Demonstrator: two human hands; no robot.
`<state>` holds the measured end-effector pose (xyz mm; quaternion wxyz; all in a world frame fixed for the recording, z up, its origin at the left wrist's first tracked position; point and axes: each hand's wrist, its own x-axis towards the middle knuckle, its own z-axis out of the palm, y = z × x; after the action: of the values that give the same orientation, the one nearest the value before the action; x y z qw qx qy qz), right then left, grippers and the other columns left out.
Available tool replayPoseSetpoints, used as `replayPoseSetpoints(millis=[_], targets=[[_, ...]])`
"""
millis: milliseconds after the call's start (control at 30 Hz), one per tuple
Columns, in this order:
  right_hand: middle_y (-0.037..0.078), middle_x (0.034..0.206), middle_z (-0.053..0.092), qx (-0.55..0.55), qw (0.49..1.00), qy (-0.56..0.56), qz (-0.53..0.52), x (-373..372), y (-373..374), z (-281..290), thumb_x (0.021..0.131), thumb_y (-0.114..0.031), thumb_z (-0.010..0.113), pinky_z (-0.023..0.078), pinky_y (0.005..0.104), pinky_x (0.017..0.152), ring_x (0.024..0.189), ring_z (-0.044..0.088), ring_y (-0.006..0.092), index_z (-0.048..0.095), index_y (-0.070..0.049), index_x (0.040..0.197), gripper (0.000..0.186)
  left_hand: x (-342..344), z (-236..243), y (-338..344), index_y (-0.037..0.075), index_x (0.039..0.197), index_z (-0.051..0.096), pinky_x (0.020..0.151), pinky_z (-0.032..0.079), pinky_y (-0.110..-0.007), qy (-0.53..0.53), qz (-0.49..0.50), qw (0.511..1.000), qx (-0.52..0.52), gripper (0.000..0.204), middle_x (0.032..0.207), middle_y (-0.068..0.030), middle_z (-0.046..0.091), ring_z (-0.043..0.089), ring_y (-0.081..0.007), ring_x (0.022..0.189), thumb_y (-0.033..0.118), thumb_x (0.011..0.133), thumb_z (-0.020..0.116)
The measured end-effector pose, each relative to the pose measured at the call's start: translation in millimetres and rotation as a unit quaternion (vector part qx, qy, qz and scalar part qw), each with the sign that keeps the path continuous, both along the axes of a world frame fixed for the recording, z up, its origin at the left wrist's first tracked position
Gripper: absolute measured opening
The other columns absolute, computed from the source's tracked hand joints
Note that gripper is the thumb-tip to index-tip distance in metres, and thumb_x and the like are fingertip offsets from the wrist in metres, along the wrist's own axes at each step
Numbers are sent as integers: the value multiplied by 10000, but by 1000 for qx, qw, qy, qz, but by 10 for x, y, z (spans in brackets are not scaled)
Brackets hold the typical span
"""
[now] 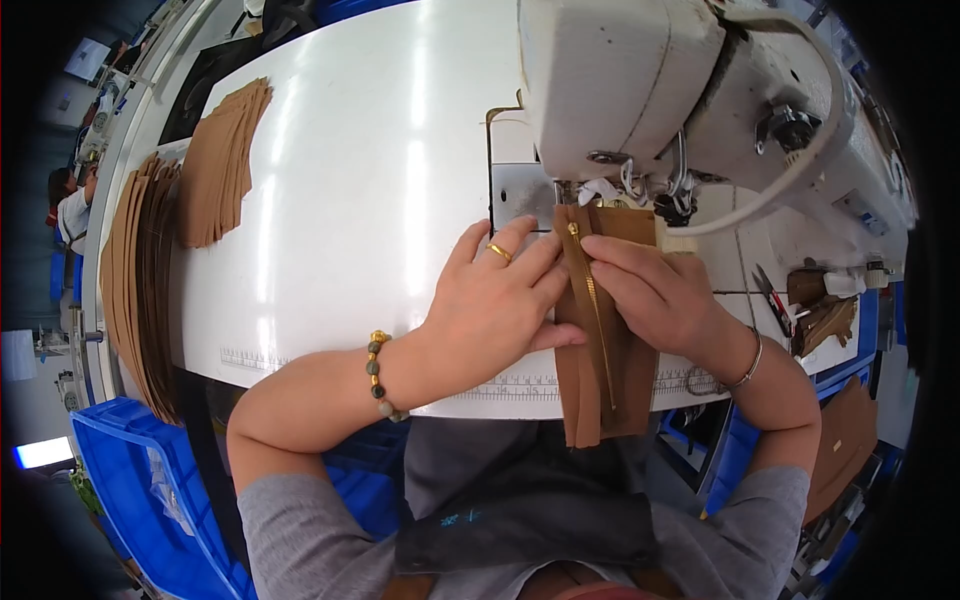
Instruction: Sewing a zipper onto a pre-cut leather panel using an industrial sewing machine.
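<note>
Open left hand (488, 312) steadies fabric (637, 365); right hand (672, 298) pinches zipper (601, 342); aligning, apparently; next likely needs straight twelve-o'clock feeding.

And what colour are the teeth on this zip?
Gold; the zip teeth show best in the head view.

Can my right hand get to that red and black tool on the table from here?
Probably yes: your right hand is at the zippered brown fabric, but the red and black tool lies to its right, with white tabletop between and nothing visible blocking the way.
</note>
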<state>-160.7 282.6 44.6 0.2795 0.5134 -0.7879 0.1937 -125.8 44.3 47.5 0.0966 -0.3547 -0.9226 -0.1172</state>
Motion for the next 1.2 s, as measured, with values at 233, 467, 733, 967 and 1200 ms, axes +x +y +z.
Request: replayPoseSetpoints(millis=[233, 467, 733, 967, 1200], targets=[[125, 1176, 708, 73, 994, -64, -47, 44, -14, -107, 759, -122, 711, 549, 274, 601, 764, 710, 163, 655, -43, 985, 245, -30, -16, 6, 7, 1244, 628, 1055, 471, -470, -18, -1, 997, 70, 732, 1396, -119, 585, 561, -338, 1271, 475, 718, 830], [152, 1093, 716, 83, 996, 9, -38, 79, -93, -113, 749, -125, 696, 600, 334, 713, 928, 736, 266, 652, -19, 938, 221, -16, -22, 24, -33, 1279, 613, 1031, 492, -449, -35, 9, 993, 112, 785, 1370, -137, 597, 590, -338, 1220, 465, 711, 830], [162, 1076, 696, 115, 993, 9, -9, 114, -45, -85, 754, -118, 689, 621, 394, 796, 949, 716, 294, 671, -15, 1010, 276, 22, -17, 29, -3, 1335, 633, 1052, 486, -427, 4, 7, 1000, 29, 758, 1415, -128, 600, 575, -321, 1269, 480, 769, 780], [81, 1378, 630, 142, 960, -175, -163, 77, 13, -2, 740, -197, 811, 567, 398, 942, 1242, 631, 290, 668, -44, 1262, 563, 45, -3, 24, 19, 1364, 630, 1058, 486, -431, 7, 17, 1000, 8, 761, 1437, -112, 601, 579, -317, 1285, 461, 766, 795], [53, 1432, 601, 199, 950, -185, -155, 69, 31, 67, 743, -187, 820, 524, 420, 1030, 1315, 580, 283, 646, -72, 1351, 643, 133, 15, 25, 34, 1349, 646, 1038, 507, -459, 11, 10, 1000, 5, 737, 1456, -122, 601, 595, -308, 1283, 412, 743, 825]])
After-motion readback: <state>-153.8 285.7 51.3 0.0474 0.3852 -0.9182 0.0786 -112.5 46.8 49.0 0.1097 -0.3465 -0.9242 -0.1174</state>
